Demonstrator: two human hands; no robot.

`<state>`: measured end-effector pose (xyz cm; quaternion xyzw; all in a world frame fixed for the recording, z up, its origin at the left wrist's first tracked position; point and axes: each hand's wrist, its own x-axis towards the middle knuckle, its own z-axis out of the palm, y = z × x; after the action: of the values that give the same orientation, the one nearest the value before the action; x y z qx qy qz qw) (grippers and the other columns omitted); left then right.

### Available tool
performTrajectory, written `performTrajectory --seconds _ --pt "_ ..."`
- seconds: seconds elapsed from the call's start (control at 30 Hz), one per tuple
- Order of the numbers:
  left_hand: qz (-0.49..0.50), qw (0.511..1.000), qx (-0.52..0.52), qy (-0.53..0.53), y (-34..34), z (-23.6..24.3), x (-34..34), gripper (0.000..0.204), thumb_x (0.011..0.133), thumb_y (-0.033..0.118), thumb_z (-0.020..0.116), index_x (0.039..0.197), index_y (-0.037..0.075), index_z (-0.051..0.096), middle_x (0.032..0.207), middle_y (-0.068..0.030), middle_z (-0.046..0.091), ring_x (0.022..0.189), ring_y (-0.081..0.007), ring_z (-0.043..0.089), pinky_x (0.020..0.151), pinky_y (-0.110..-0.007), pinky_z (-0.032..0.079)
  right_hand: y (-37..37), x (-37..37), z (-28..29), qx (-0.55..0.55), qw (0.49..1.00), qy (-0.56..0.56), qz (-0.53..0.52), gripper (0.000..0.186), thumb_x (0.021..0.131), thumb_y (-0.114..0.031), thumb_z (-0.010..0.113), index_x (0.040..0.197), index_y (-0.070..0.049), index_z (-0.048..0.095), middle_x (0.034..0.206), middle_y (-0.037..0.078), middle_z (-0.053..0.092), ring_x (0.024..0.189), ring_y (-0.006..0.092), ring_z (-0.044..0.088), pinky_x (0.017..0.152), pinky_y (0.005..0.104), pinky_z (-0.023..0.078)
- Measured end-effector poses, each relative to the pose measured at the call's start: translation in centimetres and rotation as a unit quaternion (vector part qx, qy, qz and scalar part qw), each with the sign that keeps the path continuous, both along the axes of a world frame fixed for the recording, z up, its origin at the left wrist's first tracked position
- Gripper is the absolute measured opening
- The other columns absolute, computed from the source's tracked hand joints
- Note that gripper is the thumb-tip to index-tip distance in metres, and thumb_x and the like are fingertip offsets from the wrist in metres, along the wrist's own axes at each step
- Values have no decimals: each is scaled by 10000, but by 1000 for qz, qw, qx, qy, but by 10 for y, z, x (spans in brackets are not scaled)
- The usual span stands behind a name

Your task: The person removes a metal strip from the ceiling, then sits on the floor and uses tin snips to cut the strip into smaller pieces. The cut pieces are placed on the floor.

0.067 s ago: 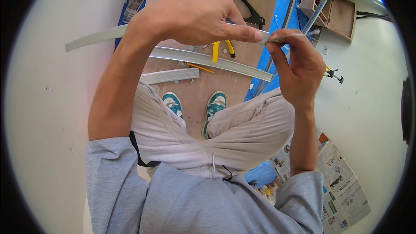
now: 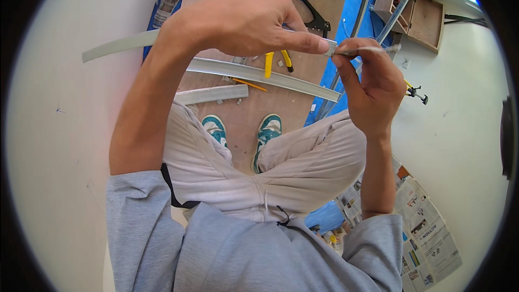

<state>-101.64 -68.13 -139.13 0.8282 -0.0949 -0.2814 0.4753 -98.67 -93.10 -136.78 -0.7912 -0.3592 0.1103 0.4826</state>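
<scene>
My left hand is closed round a long, flat, pale grey strip. The strip passes behind my left wrist and its far end shows beyond my thumb. At that end, the fingertips of my right hand pinch a thin whitish film, whose loose tail is blurred out to the right. Whether the film still joins the strip is hidden by the fingers. Below my left hand, a silver-grey channel lies across the board, with yellow-handled pliers against it.
A shorter grey channel, an orange pencil and small grey scraps lie on the brown board. Farther off is a blue-handled cutter. A wooden box stands at far right. Newspaper sheets cover the floor at near right.
The right fingertips have shifted very slightly, and the tail of the film has lifted and blurred more. My left hand stays almost still on the strip.
</scene>
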Motion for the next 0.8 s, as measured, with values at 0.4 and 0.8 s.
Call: performTrajectory --seconds 0.4,0.8 --pt "52 981 -19 -186 -3 5 -3 647 824 531 830 1203 11 759 1071 -200 773 949 -331 741 848 -397 578 -9 -6 7 -4 965 -260 14 272 712 55 820 962 -33 758 999 123 725 903 287 705 772 363 568" --pt "45 958 44 -279 -13 -3 -1 614 733 413 906 1242 104 759 982 -153 768 871 -341 713 809 -425 551 -18 -17 -5 -23 936 -348 -43 330 675 7 885 960 -123 779 1030 53 641 924 244 647 765 372 532"
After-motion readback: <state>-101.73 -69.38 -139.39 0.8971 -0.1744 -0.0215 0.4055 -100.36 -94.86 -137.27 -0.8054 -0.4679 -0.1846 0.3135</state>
